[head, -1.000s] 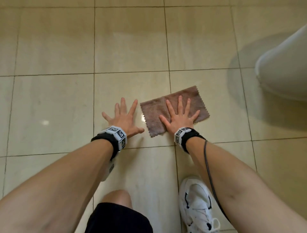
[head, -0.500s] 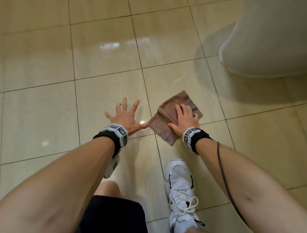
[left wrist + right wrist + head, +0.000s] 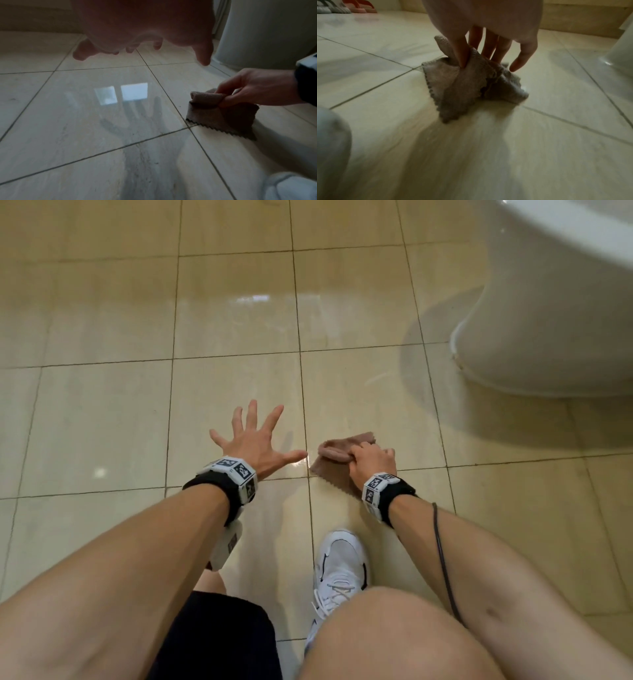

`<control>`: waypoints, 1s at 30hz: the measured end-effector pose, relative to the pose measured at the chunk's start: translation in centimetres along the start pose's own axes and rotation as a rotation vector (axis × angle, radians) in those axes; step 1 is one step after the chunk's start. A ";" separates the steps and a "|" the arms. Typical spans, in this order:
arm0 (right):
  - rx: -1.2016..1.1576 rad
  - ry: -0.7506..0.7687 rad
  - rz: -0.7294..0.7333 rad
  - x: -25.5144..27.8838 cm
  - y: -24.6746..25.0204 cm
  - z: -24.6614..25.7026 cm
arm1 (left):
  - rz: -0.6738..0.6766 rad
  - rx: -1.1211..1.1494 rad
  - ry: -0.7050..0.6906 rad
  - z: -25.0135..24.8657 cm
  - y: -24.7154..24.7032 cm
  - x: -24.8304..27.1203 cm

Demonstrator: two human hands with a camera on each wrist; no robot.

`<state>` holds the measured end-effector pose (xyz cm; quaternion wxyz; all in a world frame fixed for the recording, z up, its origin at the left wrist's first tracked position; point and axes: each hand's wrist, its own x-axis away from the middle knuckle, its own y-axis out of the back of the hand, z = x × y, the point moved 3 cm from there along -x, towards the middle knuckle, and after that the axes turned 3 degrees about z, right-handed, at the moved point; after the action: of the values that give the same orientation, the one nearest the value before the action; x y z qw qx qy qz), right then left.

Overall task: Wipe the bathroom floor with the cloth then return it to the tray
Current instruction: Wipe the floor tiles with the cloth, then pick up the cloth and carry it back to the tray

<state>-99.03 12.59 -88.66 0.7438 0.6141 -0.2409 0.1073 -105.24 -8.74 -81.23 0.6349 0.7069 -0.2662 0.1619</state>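
The brown cloth [image 3: 337, 455] [image 3: 221, 116] [image 3: 467, 86] is bunched up on the beige tiled floor [image 3: 239, 313], its lower zigzag edge still touching the tiles. My right hand [image 3: 371, 462] [image 3: 254, 92] [image 3: 488, 44] pinches its gathered top between thumb and fingers. My left hand [image 3: 255, 436] [image 3: 142, 27] is spread flat with straight fingers just left of the cloth, hovering a little above the floor in the left wrist view. No tray is in view.
A white toilet base [image 3: 548, 313] [image 3: 267, 32] stands at the far right. My white sneaker [image 3: 342, 570] sits just behind the cloth, with my knees below it. Slippers [image 3: 346, 6] lie far off in the right wrist view.
My right hand went from lying flat on the spread cloth to gathering and pinching it into a bunch. The left hand stayed spread. The head view swung towards the toilet.
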 end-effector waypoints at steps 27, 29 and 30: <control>0.001 0.140 0.152 31.1 40.8 18.2 | -0.153 0.530 0.336 7.1 28.7 44.4; 0.022 0.176 0.189 33.8 42.9 20.9 | -0.195 0.617 0.366 7.8 30.9 47.8; 0.040 0.196 0.207 35.3 43.9 22.3 | -0.211 0.664 0.390 8.3 31.5 49.6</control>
<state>-93.72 -3.98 -30.63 0.7365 0.5872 -0.2269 0.2474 -84.50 -27.00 -28.66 0.4236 0.8533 0.0003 0.3042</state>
